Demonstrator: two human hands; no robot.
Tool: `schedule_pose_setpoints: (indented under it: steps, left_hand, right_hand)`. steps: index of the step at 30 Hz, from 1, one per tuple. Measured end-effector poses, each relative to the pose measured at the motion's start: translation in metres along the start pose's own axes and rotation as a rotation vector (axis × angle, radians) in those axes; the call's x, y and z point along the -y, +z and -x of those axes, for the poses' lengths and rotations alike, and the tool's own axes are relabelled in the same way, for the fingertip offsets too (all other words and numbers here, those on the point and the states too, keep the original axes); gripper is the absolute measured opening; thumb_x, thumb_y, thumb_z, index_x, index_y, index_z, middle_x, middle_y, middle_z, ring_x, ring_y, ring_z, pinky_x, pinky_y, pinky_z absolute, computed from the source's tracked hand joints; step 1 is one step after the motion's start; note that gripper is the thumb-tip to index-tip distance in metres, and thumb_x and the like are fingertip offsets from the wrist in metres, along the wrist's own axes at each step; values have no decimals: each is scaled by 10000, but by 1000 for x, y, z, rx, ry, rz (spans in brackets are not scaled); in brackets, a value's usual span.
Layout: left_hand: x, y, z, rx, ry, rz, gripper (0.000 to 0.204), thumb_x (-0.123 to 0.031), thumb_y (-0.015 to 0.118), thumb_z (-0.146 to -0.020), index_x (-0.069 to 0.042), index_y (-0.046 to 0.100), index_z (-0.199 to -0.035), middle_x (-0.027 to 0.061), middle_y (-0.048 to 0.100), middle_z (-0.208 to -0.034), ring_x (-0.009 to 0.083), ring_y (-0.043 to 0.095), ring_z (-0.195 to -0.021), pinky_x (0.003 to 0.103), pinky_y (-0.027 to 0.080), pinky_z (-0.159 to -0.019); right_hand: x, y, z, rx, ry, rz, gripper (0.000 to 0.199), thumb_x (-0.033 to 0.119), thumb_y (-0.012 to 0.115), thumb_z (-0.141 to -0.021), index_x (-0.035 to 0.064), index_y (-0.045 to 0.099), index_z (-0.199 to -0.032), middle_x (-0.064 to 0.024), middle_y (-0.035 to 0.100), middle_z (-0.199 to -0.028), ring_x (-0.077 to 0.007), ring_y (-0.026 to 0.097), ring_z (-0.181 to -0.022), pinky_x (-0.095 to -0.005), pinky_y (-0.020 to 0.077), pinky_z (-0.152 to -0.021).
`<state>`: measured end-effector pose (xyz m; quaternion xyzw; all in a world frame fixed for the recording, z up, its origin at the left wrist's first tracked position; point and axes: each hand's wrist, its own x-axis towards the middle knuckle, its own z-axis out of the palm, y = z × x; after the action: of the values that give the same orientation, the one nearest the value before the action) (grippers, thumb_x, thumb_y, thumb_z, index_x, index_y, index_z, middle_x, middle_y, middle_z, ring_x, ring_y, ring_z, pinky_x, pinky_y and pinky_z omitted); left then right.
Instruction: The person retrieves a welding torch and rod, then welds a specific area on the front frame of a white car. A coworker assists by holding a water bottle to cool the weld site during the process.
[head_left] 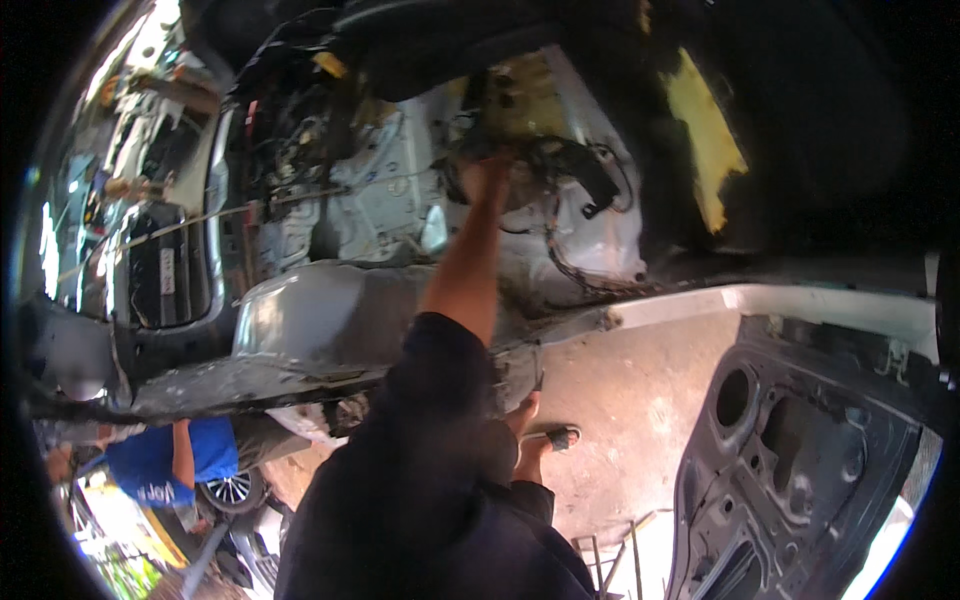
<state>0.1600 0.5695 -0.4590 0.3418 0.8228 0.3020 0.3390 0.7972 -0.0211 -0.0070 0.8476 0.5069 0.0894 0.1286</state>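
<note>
A single bare forearm with a dark sleeve reaches up into a stripped car body; it looks like my left arm. At its end, my left hand (485,178) is blurred by motion and its fingers are hidden among dark parts. The hand is at a pale metal panel (610,240) inside the body, beside a black bracket-like part (592,180) and a loose dark wiring harness (557,240). I cannot make out what it touches or holds. My right hand does not show.
A grey wheel arch (330,310) and a pale sill (680,305) lie below the hand. A thin cord (240,208) crosses leftward. A removed door panel (800,470) stands at lower right. A person in a blue shirt (210,450) is at lower left near a car wheel (233,488).
</note>
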Motion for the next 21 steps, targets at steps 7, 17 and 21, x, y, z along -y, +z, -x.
schedule_pose_setpoints:
  steps: [7, 17, 21]
  left_hand:
    - [8, 35, 228, 339, 440, 0, 681, -262, 812, -863, 6, 554, -1433, 282, 734, -1188, 467, 718, -1093, 518, 566, -949]
    - [174, -181, 486, 1358, 826, -481, 543, -334, 775, -897, -87, 633, -1359, 230, 721, -1218, 420, 669, -1182, 529, 524, -1009]
    - [205, -289, 515, 932, 581, -551, 568, -360, 764, -916, -63, 626, -1380, 236, 736, -1194, 414, 718, -1094, 519, 558, -965]
  right_hand:
    - [-9, 5, -13, -89, -154, 120, 898, 573, 768, -904, -38, 483, -1498, -305, 616, -1420, -475, 615, -1282, -525, 509, -1096]
    - [55, -41, -12, -9, 75, 55, 934, 700, 699, -895, 6, 511, -1493, -269, 724, -1231, -480, 723, -1068, -581, 592, -906]
    - [-22, 34, -25, -172, 35, -152, 901, 459, 756, -912, 66, 356, -1617, -301, 643, -1372, -483, 657, -1220, -568, 540, -1014]
